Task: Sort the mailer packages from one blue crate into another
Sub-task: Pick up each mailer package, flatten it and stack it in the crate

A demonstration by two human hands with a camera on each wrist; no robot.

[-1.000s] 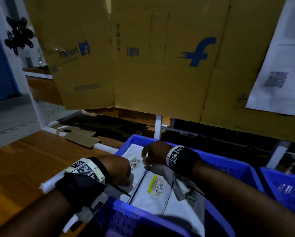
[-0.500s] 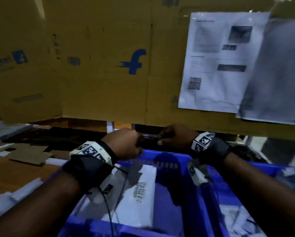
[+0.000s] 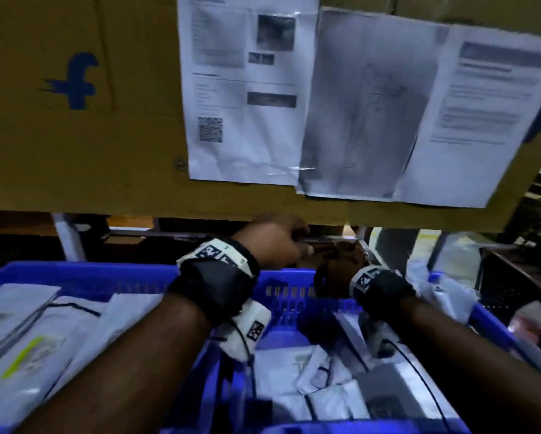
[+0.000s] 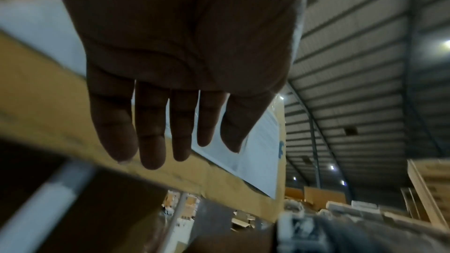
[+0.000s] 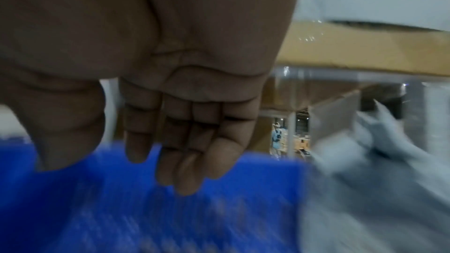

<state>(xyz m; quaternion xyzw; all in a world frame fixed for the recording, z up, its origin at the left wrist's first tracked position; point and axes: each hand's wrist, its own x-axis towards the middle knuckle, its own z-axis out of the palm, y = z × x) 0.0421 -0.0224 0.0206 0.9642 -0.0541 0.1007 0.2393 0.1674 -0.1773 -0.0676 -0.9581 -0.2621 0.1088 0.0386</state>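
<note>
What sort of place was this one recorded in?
Probably a parcel sorting warehouse: blue crates hold white mailer packages, printed sheets are taped to logo-printed cardboard, and the left wrist view shows a corrugated metal roof over stacked cartons.

Blue slotted plastic crates [image 3: 297,296]; white-grey plastic mailers [image 3: 294,371]; brown cardboard sheet [image 3: 131,104], blue logo printed; black-and-white checkered wrist markers [image 3: 212,253].

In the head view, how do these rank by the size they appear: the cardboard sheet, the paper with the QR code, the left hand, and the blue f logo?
1. cardboard sheet
2. paper with the QR code
3. left hand and blue f logo: they look alike in size, and the hand is nearer the camera, so I do not rank them.
</note>
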